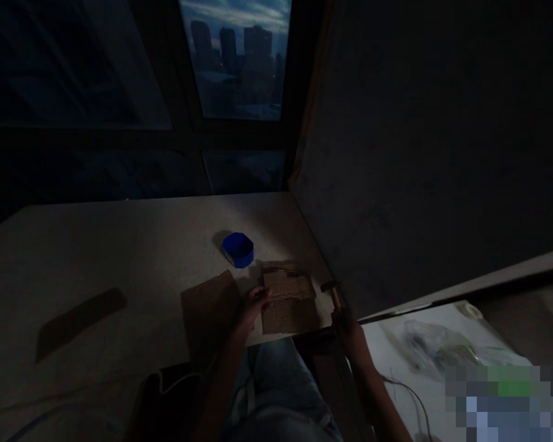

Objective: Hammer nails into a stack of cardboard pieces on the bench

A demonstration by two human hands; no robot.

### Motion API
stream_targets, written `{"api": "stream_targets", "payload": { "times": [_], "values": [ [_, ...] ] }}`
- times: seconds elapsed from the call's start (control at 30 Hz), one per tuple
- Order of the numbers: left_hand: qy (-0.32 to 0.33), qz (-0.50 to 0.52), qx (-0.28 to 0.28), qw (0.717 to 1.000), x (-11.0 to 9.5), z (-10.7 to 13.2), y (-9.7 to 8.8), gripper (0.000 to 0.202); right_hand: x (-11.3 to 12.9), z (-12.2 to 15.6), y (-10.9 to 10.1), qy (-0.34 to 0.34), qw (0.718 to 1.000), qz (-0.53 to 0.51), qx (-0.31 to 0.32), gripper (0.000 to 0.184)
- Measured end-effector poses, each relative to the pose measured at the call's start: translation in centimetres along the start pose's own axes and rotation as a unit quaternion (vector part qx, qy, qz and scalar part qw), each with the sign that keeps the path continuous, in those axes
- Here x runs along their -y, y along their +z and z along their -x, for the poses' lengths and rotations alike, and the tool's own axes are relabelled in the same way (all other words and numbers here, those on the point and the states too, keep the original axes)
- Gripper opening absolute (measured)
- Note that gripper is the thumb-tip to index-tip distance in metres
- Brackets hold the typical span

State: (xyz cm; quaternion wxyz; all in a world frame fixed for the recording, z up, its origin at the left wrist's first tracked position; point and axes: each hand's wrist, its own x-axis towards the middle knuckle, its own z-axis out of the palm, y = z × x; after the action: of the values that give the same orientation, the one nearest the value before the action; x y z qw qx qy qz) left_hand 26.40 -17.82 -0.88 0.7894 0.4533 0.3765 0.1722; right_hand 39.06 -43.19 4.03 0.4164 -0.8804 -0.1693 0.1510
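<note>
In my right hand (345,325) is a hammer (336,298), gripped by its light handle, with the dark head pointing up and left above the table's right edge. My left hand (257,302) is beside the left edge of a torn, layered piece of cardboard (289,313), its fingers closed in a pinch. Whatever may be between those fingertips is too small and dark to make out. A larger cardboard sheet (209,307) lies left of that hand, partly behind the forearm. Just beyond the hands stands a blue open container (238,250).
A long cardboard strip (80,322) lies on the left of the pale table (133,245). A dark wall panel (419,153) borders the table on the right. At lower right, clear plastic wrapping (435,347) and a thin cable (415,393) lie on a white surface. The light is dim.
</note>
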Motion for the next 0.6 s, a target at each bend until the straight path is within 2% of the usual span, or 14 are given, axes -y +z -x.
{"api": "stream_targets", "payload": {
  "times": [0.13,0.3,0.47,0.6],
  "values": [
    [0.015,-0.008,0.013,1.000,-0.8,-2.9,2.6,0.063,-0.8,-1.5,-0.5,-0.039,0.996,0.078,-0.007,0.042],
    [0.013,-0.020,0.017,1.000,-1.0,-5.6,5.1,0.058,-0.9,-4.0,0.9,-0.060,0.986,0.154,-0.002,0.042],
    [0.016,-0.056,0.014,0.998,-0.8,-6.7,6.6,0.051,-1.1,-5.9,2.8,-0.052,0.976,0.210,0.001,0.054],
    [0.024,-0.090,0.003,0.996,-0.4,-6.6,6.9,0.047,-0.9,-6.1,4.1,-0.061,0.972,0.228,-0.002,0.063]
  ]
}}
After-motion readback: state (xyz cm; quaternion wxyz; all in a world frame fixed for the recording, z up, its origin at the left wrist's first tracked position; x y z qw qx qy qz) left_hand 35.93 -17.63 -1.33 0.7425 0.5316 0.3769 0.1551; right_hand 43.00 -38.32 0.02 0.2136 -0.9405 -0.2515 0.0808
